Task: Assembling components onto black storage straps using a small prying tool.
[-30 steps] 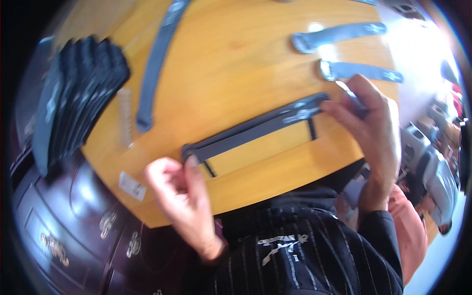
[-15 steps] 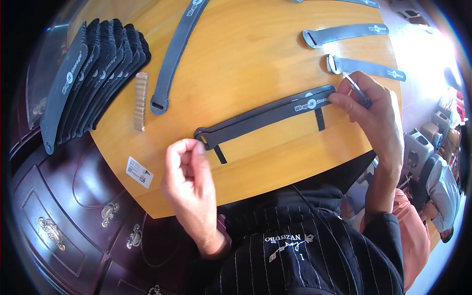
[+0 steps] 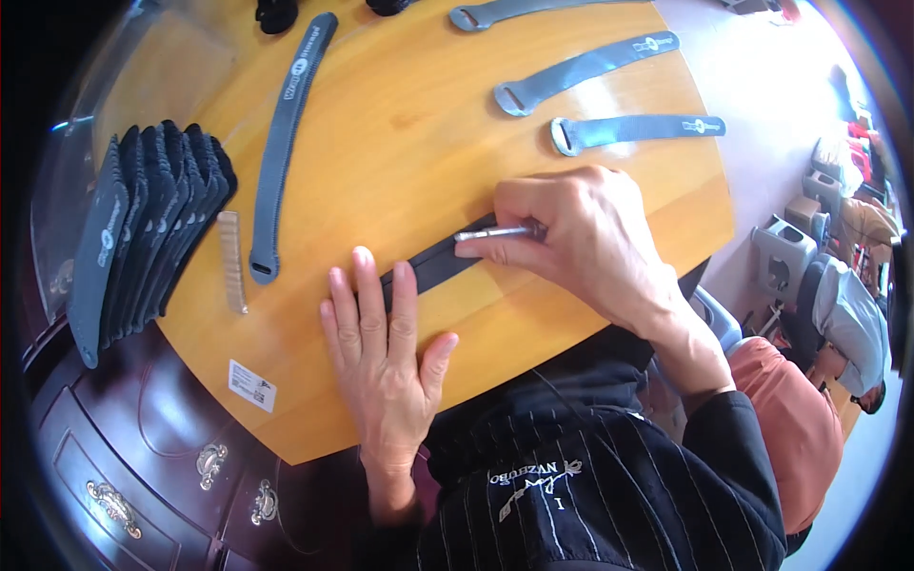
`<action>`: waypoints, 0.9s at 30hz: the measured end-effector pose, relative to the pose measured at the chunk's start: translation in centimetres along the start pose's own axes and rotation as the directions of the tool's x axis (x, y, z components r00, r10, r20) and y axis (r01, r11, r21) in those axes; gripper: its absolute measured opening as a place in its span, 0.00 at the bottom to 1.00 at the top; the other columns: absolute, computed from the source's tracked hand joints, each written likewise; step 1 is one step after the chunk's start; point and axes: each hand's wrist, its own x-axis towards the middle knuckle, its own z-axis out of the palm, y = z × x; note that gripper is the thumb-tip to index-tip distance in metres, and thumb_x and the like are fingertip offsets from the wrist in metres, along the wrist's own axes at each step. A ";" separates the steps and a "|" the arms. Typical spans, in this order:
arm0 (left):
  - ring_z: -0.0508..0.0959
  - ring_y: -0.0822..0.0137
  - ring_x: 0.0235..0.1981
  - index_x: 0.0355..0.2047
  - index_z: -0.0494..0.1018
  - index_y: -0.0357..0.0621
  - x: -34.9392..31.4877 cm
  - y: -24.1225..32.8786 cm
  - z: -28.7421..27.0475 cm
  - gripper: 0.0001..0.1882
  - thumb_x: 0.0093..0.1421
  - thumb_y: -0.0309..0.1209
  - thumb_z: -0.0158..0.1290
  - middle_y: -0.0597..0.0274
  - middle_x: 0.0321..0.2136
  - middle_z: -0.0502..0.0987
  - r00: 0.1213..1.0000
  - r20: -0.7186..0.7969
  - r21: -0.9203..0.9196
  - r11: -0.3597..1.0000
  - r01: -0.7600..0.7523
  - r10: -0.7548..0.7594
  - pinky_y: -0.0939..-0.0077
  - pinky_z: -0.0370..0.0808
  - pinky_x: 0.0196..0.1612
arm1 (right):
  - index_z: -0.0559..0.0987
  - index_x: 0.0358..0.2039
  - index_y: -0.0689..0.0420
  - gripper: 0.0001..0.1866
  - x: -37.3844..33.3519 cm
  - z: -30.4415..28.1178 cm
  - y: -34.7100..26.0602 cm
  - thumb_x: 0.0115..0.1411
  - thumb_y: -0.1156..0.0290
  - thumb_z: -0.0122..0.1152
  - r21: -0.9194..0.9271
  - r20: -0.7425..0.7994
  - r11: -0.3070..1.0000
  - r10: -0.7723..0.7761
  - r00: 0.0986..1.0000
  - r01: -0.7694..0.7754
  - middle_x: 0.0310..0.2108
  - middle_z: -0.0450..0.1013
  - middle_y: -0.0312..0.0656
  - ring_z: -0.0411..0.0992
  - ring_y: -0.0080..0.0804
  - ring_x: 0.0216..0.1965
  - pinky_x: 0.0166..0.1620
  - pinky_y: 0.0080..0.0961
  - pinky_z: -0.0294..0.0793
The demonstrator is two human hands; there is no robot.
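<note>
I have the left hand (image 3: 386, 376) spread flat, clamped on nothing, fingers across the near end of a dark strap (image 3: 434, 266). My right hand (image 3: 595, 247) pinches a slim metallic tool (image 3: 490, 232) over that strap — it lies on the wooden table (image 3: 409, 162) between both hands. Farther off, I see two slotted grey straps (image 3: 638, 128).

A long, narrow, dark strap (image 3: 433, 266) was laid flat on the wooden table (image 3: 400, 171), slanted up toward the right, with a lengthwise line shown along it. Its left part was partly covered by the spread fingers of the left hand (image 3: 386, 381). A slim, silvery, pen-like tool (image 3: 490, 232) was gripped in the right hand (image 3: 600, 252), its tip pointed left over the strap.
</note>
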 end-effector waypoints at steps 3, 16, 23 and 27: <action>0.51 0.45 0.67 0.65 0.56 0.49 0.0 0.0 -0.3 0.34 0.66 0.55 0.34 0.49 0.67 0.52 0.999 0.039 0.026 1.000 -0.013 0.012 0.49 0.50 0.65 | 0.81 0.25 0.55 0.17 0.3 -0.5 -0.2 0.50 0.53 0.67 0.010 0.102 0.994 0.105 0.989 -0.107 0.18 0.75 0.41 0.75 0.40 0.22 0.27 0.31 0.74; 0.47 0.46 0.68 0.66 0.54 0.53 0.4 0.4 -0.5 0.33 0.66 0.54 0.36 0.55 0.68 0.50 0.999 0.049 0.006 1.000 0.004 -0.005 0.48 0.46 0.67 | 0.80 0.26 0.59 0.16 -1.7 -3.6 2.1 0.54 0.57 0.66 0.068 -0.076 0.991 0.121 0.990 -0.116 0.17 0.72 0.44 0.74 0.39 0.22 0.27 0.30 0.70; 0.45 0.48 0.69 0.67 0.53 0.55 2.4 3.9 -1.2 0.32 0.66 0.51 0.38 0.61 0.68 0.49 0.992 0.088 0.057 0.993 -0.100 0.095 0.45 0.42 0.67 | 0.79 0.34 0.59 0.10 -2.7 -5.9 8.2 0.54 0.67 0.65 -0.067 -0.371 0.997 0.017 0.928 -0.045 0.42 0.71 0.43 0.75 0.41 0.34 0.38 0.31 0.74; 0.46 0.48 0.69 0.66 0.55 0.51 2.8 4.4 -0.9 0.31 0.66 0.48 0.40 0.60 0.68 0.51 0.986 0.146 -0.013 0.997 -0.077 0.079 0.45 0.43 0.67 | 0.77 0.36 0.60 0.09 -3.2 -5.8 8.7 0.55 0.72 0.62 -0.007 -0.317 1.000 0.009 0.948 -0.012 0.41 0.70 0.44 0.72 0.42 0.39 0.41 0.32 0.72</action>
